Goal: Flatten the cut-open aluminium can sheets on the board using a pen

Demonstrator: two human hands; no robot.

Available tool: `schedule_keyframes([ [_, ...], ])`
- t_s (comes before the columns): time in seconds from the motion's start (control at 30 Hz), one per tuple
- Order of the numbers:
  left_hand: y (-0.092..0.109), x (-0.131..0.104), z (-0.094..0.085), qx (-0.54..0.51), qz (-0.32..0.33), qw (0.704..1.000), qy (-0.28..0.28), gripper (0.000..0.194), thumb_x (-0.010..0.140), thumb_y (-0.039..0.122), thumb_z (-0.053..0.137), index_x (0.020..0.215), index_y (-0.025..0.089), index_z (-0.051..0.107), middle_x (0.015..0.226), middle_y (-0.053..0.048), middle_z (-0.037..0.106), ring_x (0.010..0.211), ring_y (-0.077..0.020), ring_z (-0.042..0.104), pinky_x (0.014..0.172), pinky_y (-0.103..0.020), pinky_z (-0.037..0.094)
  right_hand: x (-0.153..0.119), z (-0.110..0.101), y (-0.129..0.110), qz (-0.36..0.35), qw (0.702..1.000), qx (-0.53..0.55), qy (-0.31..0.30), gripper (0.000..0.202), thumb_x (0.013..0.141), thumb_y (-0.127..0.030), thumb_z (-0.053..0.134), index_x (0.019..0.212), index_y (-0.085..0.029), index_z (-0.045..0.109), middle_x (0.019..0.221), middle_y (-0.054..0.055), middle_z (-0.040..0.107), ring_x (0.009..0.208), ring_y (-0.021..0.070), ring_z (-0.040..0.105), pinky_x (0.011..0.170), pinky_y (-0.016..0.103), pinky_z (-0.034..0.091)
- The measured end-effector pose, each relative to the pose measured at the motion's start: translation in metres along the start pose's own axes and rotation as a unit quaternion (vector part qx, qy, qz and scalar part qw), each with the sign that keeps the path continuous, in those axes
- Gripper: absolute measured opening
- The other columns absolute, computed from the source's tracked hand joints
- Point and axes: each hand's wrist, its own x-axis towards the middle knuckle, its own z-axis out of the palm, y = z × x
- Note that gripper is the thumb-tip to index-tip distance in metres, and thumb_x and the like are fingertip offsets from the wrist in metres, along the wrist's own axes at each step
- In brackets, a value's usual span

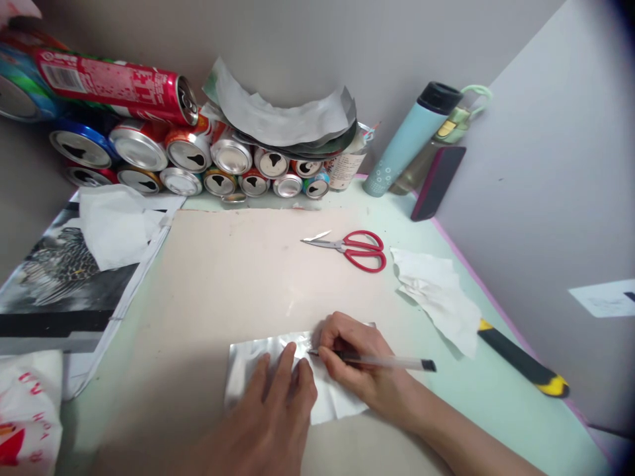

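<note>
A silvery metal sheet (337, 403), slightly creased, lies on the beige board (238, 264) in front of me. My left hand (278, 403) rests on its left part, fingers spread and pressing down. In my right hand (362, 357) is a pen (391, 361) with a clear barrel and black end cap, its tip touching the sheet near its upper middle. Faint marks show around the tip, too small to make out. Beyond the hands, red-handled scissors (364, 251) lie on the board with their blades slightly apart.
Drink cans (231, 155) are stacked along the back wall, with curved metal sheets (292, 119) on top. A blue bottle (407, 142) and dark phone (436, 185) lean at back right. Crumpled tissue (441, 291) and a black-yellow cutter (520, 357) lie right; a picture sheet (64, 264) lies left.
</note>
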Motion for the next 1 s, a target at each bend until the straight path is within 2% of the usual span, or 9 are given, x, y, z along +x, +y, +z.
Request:
schedule_keyframes([
  [0.4, -0.0034, -0.0014, -0.0021, 0.007, 0.023, 1.0, -0.005, 0.036, 0.099, 0.019, 0.047, 0.127, 0.014, 0.069, 0.134, -0.01, 0.068, 0.125, -0.0259, 0.06, 0.102, -0.039, 0.044, -0.0012, -0.0016, -0.0025, -0.006, 1.0, -0.012, -0.012, 0.019, 0.096, -0.017, 0.054, 0.079, -0.022, 0.048, 0.078, -0.001, 0.055, 0.07, 0.0143, 0.05, 0.062, 0.027, 0.037],
  [0.57, -0.0026, 0.0022, -0.0013, 0.024, 0.009, 1.0, 0.009, 0.036, 0.1, 0.016, 0.045, 0.121, 0.017, 0.073, 0.13, -0.006, 0.07, 0.122, -0.025, 0.062, 0.101, -0.04, 0.043, -0.0018, -0.0014, -0.0017, -0.01, 1.0, -0.008, -0.006, 0.019, 0.096, -0.016, 0.054, 0.079, -0.022, 0.048, 0.079, -0.001, 0.055, 0.071, 0.0141, 0.049, 0.063, 0.027, 0.037],
  [0.77, 0.001, -0.0017, 0.005, 0.005, 0.001, 1.0, 0.022, 0.039, 0.097, 0.016, 0.042, 0.123, 0.016, 0.073, 0.13, -0.009, 0.07, 0.121, -0.0278, 0.062, 0.1, -0.042, 0.045, -0.0014, -0.0002, 0.0024, -0.008, 1.0, 0.004, -0.012, 0.019, 0.097, -0.018, 0.056, 0.08, -0.022, 0.049, 0.08, -0.001, 0.055, 0.071, 0.0138, 0.049, 0.063, 0.027, 0.037],
  [1.0, -0.0017, -0.0025, 0.0055, 0.018, 0.039, 0.999, -0.006, 0.049, 0.093, 0.009, 0.038, 0.131, 0.012, 0.068, 0.135, -0.013, 0.068, 0.124, -0.0316, 0.062, 0.099, -0.045, 0.05, -0.0013, -0.0025, -0.0004, -0.021, 0.999, 0.005, -0.025, 0.021, 0.096, -0.017, 0.056, 0.078, -0.022, 0.047, 0.079, -0.001, 0.055, 0.073, 0.0146, 0.05, 0.065, 0.027, 0.038],
])
